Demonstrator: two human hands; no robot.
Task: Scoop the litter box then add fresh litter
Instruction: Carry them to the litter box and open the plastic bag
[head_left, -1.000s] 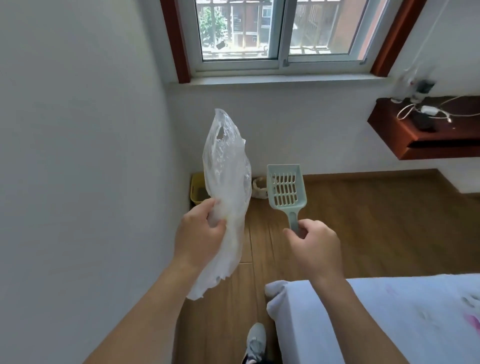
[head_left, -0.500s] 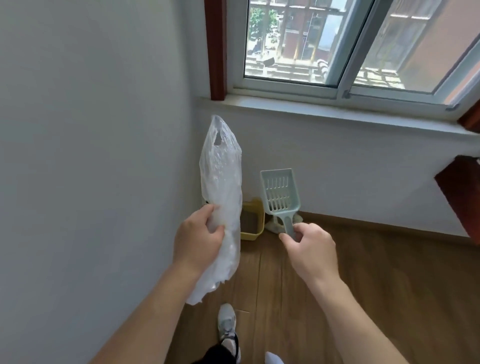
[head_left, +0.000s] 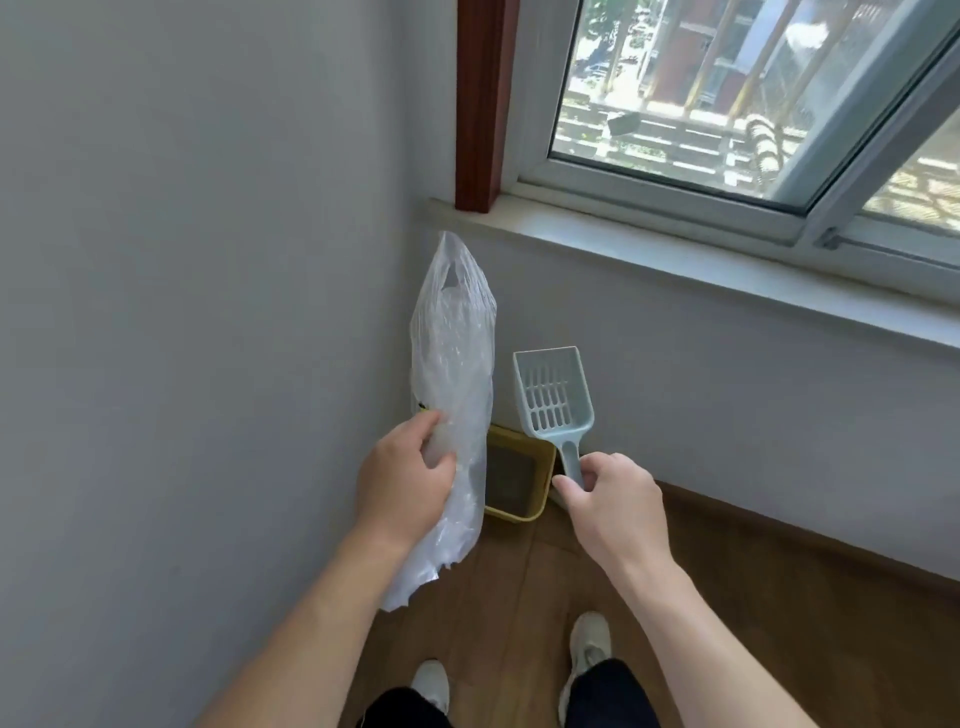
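Here the right hand (head_left: 615, 512) pinches the scoop handle (head_left: 571, 461) between its fingers (head_left: 565, 486).

Bag (head_left: 454, 395) left of scoop (head_left: 553, 397); litter box (head_left: 514, 480) below.

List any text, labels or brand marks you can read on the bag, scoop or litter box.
None can be read.
plastic bag: a small yellow and dark mark by the left hand, too blurred to tell if it is print.
scoop: no lettering shows.
litter box: none shows.
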